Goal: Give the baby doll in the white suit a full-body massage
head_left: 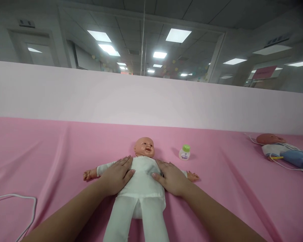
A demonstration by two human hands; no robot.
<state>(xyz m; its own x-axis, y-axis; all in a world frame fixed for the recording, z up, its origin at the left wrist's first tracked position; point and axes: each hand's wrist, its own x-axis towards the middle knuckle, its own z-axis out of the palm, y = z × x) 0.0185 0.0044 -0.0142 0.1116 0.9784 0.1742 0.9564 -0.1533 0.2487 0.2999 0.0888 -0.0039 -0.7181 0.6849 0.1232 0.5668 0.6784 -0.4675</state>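
Observation:
A baby doll in a white top and white trousers lies on its back on the pink sheet, head away from me and arms spread out. My left hand rests flat on the doll's shoulder and upper chest at the left, fingers stretched. At the right, my right hand lies flat in the same way, its thumb on the chest. Both palms cover parts of the doll's upper arms. Beyond my right hand stands a small bottle with a green cap, not touched by either hand.
Another doll in blue and white clothes lies at the far right, with a white cord and a yellow strip by it. A white cable curves at the lower left. A low white wall with glass above borders the back.

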